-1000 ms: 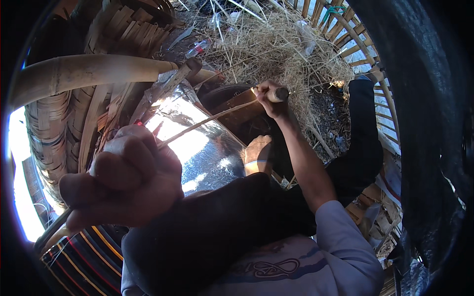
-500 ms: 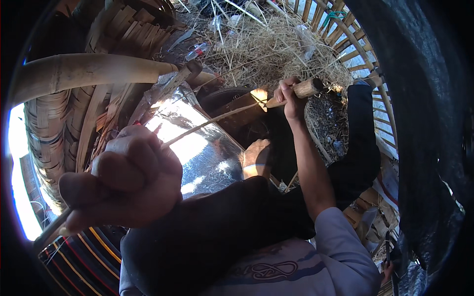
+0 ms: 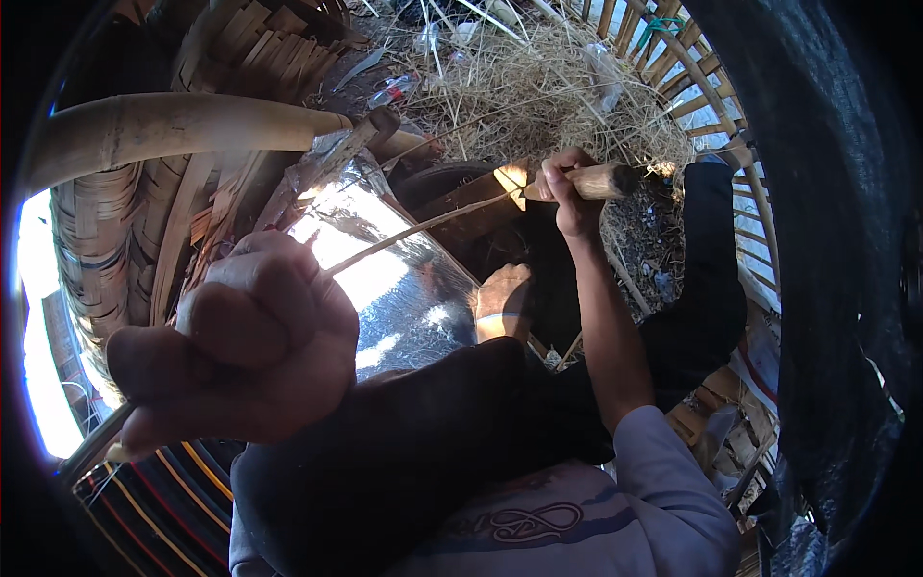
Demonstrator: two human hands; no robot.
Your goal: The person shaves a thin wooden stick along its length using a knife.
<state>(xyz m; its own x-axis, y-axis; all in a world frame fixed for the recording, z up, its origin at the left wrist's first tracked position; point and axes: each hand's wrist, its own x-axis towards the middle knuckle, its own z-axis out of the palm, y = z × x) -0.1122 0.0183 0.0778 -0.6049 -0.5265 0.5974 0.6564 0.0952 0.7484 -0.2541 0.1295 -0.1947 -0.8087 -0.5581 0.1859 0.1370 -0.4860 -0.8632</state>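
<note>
My left hand (image 3: 255, 346), large in the near left, is clenched round a thin bamboo strip (image 3: 413, 231). One end of the strip sticks out behind the fist at lower left; the other slants up to the right across my lap. Farther off, my right hand (image 3: 571, 197) grips the thick wooden handle of a knife (image 3: 604, 181). The strip meets the knife just left of my right fingers, beside a sunlit patch. The blade is mostly in shadow and hard to make out.
A thick bamboo pole (image 3: 192, 125) crosses at upper left above woven bamboo baskets (image 3: 101, 221). Shiny plastic sheeting (image 3: 385, 298) lies by my foot (image 3: 504, 293). Straw (image 3: 538, 96) and plastic litter cover the far ground. A slatted bamboo fence (image 3: 707, 87) curves along the right.
My right hand and the knife have shifted very slightly right. My left fist has moved a little left, still holding the strip. The whole view has shifted slightly.
</note>
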